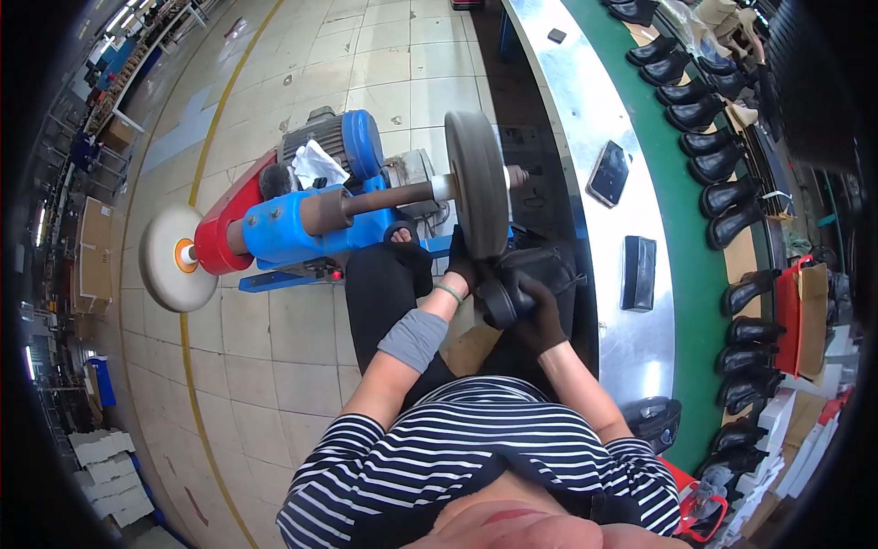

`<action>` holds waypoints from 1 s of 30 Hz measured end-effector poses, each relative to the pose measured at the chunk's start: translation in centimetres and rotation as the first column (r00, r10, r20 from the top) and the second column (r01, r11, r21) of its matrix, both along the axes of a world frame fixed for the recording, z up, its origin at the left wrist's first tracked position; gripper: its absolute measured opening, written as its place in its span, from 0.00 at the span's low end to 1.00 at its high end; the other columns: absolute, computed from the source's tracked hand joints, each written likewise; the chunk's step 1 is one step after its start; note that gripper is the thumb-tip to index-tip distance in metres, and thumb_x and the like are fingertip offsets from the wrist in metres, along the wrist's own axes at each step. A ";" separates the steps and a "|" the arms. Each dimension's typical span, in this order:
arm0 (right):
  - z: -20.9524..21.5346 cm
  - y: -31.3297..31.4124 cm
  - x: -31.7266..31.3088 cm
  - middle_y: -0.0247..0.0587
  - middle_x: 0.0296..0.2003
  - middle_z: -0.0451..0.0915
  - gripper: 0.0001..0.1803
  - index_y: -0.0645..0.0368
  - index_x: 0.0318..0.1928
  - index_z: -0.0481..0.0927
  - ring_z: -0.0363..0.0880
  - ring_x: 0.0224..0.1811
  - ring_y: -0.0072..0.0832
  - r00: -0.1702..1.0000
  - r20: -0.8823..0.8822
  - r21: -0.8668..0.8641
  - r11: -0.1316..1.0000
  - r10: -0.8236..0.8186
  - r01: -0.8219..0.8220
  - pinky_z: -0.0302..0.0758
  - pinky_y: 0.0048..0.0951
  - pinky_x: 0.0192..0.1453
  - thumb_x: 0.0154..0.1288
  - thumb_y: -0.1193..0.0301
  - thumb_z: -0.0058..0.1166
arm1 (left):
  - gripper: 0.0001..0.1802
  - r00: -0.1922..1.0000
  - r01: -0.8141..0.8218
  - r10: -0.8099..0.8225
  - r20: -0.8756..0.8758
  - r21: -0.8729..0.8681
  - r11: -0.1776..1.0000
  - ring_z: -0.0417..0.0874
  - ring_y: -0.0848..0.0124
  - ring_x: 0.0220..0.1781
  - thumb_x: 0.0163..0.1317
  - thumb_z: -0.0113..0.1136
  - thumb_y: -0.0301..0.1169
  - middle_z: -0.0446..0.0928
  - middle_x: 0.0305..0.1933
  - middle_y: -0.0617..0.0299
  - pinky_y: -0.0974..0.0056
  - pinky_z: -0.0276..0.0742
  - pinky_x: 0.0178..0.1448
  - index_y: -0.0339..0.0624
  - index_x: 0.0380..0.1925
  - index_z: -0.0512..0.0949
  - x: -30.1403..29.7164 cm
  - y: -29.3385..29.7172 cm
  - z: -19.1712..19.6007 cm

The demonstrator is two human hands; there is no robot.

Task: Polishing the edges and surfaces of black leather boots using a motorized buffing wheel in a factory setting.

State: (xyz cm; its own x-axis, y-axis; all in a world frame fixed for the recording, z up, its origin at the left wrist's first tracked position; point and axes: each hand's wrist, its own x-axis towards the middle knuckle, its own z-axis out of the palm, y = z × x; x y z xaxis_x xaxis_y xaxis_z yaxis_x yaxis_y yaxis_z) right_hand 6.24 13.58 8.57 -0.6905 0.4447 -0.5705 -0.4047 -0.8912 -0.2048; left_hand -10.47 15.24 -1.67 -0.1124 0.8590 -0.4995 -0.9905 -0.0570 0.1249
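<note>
A black leather boot [535,272] is held in front of me at the rim of a dark buffing wheel [477,188]. The wheel looks smeared, as if spinning. My left hand [464,265], in a dark glove, is closed on the boot's left side, close under the wheel; its fingers are partly hidden. My right hand [541,318], also dark-gloved, wraps round the boot's right side near the sole. Whether leather and wheel touch cannot be made out. The wheel sits on a shaft of a blue and red buffing machine [297,224].
At the shaft's other end is a pale wheel [174,256]. To my right, a metal bench [631,352] carries a phone [610,174] and a black oblong case [639,273]. Beyond it, black boots [718,165] line a green conveyor belt [695,339]. A white cloth [318,165] lies by the motor.
</note>
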 end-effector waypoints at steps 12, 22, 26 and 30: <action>1.7 -5.1 2.4 0.47 0.51 0.71 0.36 0.58 0.63 0.60 0.73 0.53 0.36 0.738 0.649 0.518 0.602 0.185 -0.607 0.74 0.32 0.53 0.55 0.70 0.61 | 0.29 0.993 0.076 -0.095 0.074 0.221 0.972 0.77 0.60 0.51 0.69 0.35 0.50 0.75 0.51 0.53 0.59 0.71 0.59 0.38 0.56 0.68 1.6 -2.7 0.4; 7.1 -1.7 -3.6 0.72 0.53 0.59 0.54 0.49 0.68 0.50 0.74 0.40 0.61 0.234 0.892 -0.025 -0.560 -0.386 -0.828 0.75 0.57 0.33 0.38 0.62 0.64 | 0.32 0.772 0.038 0.034 -0.635 0.099 0.994 0.77 0.60 0.50 0.67 0.37 0.54 0.76 0.50 0.55 0.60 0.70 0.60 0.36 0.53 0.71 -0.8 -2.7 -7.0; 5.0 0.4 -6.9 0.73 0.48 0.63 0.52 0.51 0.67 0.53 0.77 0.32 0.61 0.177 0.862 -0.176 -0.607 -0.476 -0.775 0.76 0.56 0.30 0.37 0.65 0.62 | 0.33 0.833 0.043 0.027 -0.552 0.113 0.993 0.77 0.60 0.51 0.67 0.37 0.55 0.76 0.51 0.55 0.60 0.70 0.60 0.36 0.54 0.71 -1.6 -2.8 -7.1; 3.6 2.7 -6.5 0.68 0.50 0.63 0.56 0.54 0.68 0.51 0.77 0.34 0.60 0.369 0.914 0.115 -0.760 -0.172 -0.639 0.78 0.48 0.37 0.34 0.66 0.64 | 0.34 0.885 0.038 0.028 -0.464 0.133 0.990 0.77 0.60 0.51 0.66 0.37 0.56 0.75 0.51 0.55 0.60 0.69 0.61 0.36 0.54 0.70 -2.3 -3.0 -7.2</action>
